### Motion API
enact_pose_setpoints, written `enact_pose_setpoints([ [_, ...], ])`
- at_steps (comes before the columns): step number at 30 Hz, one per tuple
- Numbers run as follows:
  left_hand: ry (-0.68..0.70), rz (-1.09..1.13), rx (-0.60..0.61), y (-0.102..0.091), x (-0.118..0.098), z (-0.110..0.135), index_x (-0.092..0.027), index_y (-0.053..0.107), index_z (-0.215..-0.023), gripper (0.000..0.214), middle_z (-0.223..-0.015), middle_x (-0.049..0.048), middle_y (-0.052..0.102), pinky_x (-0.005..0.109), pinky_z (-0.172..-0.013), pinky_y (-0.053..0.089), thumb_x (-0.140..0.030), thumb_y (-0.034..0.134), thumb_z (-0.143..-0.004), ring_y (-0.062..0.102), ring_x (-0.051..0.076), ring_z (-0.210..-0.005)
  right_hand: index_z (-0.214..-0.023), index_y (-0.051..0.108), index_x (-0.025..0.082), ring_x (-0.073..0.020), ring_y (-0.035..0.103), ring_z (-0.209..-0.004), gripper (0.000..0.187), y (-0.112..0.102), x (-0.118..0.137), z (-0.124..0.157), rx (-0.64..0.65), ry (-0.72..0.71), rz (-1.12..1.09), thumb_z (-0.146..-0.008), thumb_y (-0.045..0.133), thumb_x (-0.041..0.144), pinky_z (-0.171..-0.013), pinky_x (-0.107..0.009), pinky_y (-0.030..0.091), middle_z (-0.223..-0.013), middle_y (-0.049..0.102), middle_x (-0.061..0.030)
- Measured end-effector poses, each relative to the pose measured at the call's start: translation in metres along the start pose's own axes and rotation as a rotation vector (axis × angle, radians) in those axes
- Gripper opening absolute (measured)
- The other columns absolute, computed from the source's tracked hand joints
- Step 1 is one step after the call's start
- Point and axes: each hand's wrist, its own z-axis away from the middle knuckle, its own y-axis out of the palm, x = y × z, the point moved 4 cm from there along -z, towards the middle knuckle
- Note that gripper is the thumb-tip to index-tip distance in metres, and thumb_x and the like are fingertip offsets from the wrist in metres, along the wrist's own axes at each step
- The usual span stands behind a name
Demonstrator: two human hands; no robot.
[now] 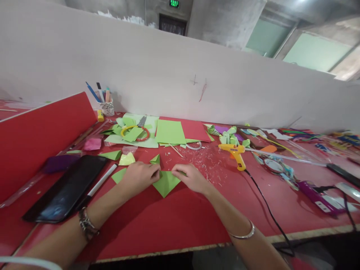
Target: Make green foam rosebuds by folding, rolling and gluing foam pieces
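Nearest you: bare red tabletop (168,228), between your forearms and short of your fingers. Silver bangle (245,231) on your right forearm, dark bracelet (87,224) on your left wrist.

Black flat device (67,187) lies well left of your left fingers. Purple power strip (317,198) is well off to the right of your right fingers.

Work piece: green paper (165,183), between your two hands, one point aimed back at you. Your left hand (142,176) has thumb and fingers pinched narrow on its left side; exact contact partly hidden by the hand. Your right hand (192,178) pinches the right corner, also narrow.

White marker (101,182) sits left of your left fingers, between them and the device. Another green piece (118,175) pokes out from behind your left hand. Small folded green piece (155,159) just beyond your left fingertips.

Yellow glue gun (241,163): right of your right fingers and slightly farther, nozzle toward the left, cable running back near you.

Farther, beyond the fingertips: green sheet (170,131), red sheet (194,129) to its right, scissors (143,120) on scraps to its left. Pen cup (107,108) beyond and left of your left fingers, against the white partition (154,71).
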Motion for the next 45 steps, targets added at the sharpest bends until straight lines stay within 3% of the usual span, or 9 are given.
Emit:
enact_pose_setpoints([
  [8, -0.335, 0.094, -0.005, -0.01, 0.051, 0.002, -0.018, 0.058, -0.069, 0.02, -0.057, 0.0032, 0.058, 0.023, -0.046, 0.023, -0.024, 0.041, -0.076, 0.049, 0.015, -0.049, -0.069, 0.051, 0.017, -0.0102, 0.045, -0.061, 0.022, -0.021, -0.016, 0.003, -0.16, 0.067, -0.028, -0.083, 0.04, 0.029, -0.057, -0.02, 0.033, -0.064, 0.05, 0.0019],
  [12, -0.357, 0.701, -0.06, -0.012, 0.05, 0.0, -0.016, 0.057, -0.087, 0.034, -0.073, 0.0035, 0.062, 0.023, -0.059, 0.04, -0.035, 0.03, -0.084, 0.056, 0.015, -0.063, -0.07, 0.053, 0.017, -0.0112, 0.049, -0.065, 0.02, -0.018, -0.013, 0.004, -0.119, 0.044, -0.069, -0.082, 0.042, 0.029, -0.061, -0.021, 0.036, -0.068, 0.054, 0.0008],
  [15, -0.272, 1.041, 0.107, -0.002, 0.032, -0.001, -0.015, 0.06, -0.087, 0.041, -0.08, 0.0038, 0.065, 0.023, -0.068, 0.044, -0.04, 0.028, -0.084, 0.059, 0.015, -0.073, -0.075, 0.056, 0.017, -0.0118, 0.052, -0.068, 0.019, -0.012, -0.009, 0.004, -0.04, 0.016, -0.069, -0.082, 0.041, 0.027, -0.063, -0.021, 0.038, -0.072, 0.058, -0.0004],
  [18, -0.275, 1.008, 0.288, 0.012, 0.018, 0.002, -0.015, 0.062, -0.077, 0.033, -0.064, 0.0007, 0.064, 0.021, -0.055, 0.043, -0.041, 0.043, -0.079, 0.058, 0.013, -0.054, -0.073, 0.057, 0.017, -0.0117, 0.051, -0.066, 0.017, -0.01, -0.006, 0.004, -0.065, -0.052, 0.115, -0.08, 0.042, 0.021, -0.069, -0.024, 0.037, -0.071, 0.059, -0.0008],
  [22, -0.232, 0.9, 0.243, 0.015, 0.004, 0.004, -0.017, 0.064, -0.071, 0.029, -0.055, -0.0012, 0.062, 0.018, -0.051, 0.039, -0.038, 0.045, -0.079, 0.057, 0.012, -0.051, -0.071, 0.057, 0.017, -0.0121, 0.048, -0.065, 0.012, -0.006, 0.003, 0.002, -0.187, -0.164, 0.415, -0.075, 0.046, 0.017, -0.081, -0.029, 0.032, -0.066, 0.058, -0.0008],
  [28, -0.269, 1.051, 0.249, 0.013, -0.01, 0.004, -0.017, 0.062, -0.071, 0.027, -0.055, -0.0015, 0.062, 0.018, -0.052, 0.042, -0.035, 0.045, -0.081, 0.058, 0.011, -0.05, -0.063, 0.053, 0.018, -0.0092, 0.041, -0.052, 0.011, 0.008, 0.008, 0.001, -0.16, -0.181, 0.496, -0.071, 0.046, 0.016, -0.073, -0.024, 0.032, -0.054, 0.052, 0.0031],
  [38, -0.411, 1.173, 0.242, 0.012, 0.026, 0.001, -0.015, 0.061, -0.072, 0.023, -0.054, -0.001, 0.063, 0.019, -0.05, 0.046, -0.036, 0.051, -0.075, 0.057, 0.01, -0.047, -0.052, 0.047, 0.018, -0.0068, 0.031, -0.046, 0.013, -0.02, -0.022, 0.003, -0.188, -0.032, 0.462, -0.065, 0.045, 0.014, -0.063, -0.02, 0.03, -0.045, 0.04, 0.0063],
  [42, -0.437, 1.132, 0.241, 0.011, 0.035, 0.001, -0.015, 0.061, -0.071, 0.023, -0.053, -0.0008, 0.063, 0.018, -0.048, 0.045, -0.036, 0.05, -0.075, 0.056, 0.009, -0.044, -0.053, 0.049, 0.018, -0.0077, 0.035, -0.046, 0.015, -0.036, -0.032, 0.004, -0.317, 0.049, 0.493, -0.067, 0.045, 0.015, -0.062, -0.021, 0.032, -0.046, 0.041, 0.0053],
  [45, -0.44, 1.116, 0.252, 0.012, 0.035, 0.002, -0.015, 0.06, -0.071, 0.026, -0.054, -0.0001, 0.063, 0.019, -0.048, 0.045, -0.038, 0.05, -0.075, 0.056, 0.01, -0.044, -0.07, 0.056, 0.018, -0.0116, 0.046, -0.056, 0.014, -0.045, -0.028, 0.006, -0.456, 0.029, 0.452, -0.074, 0.043, 0.018, -0.065, -0.024, 0.035, -0.059, 0.053, 0.0003],
])
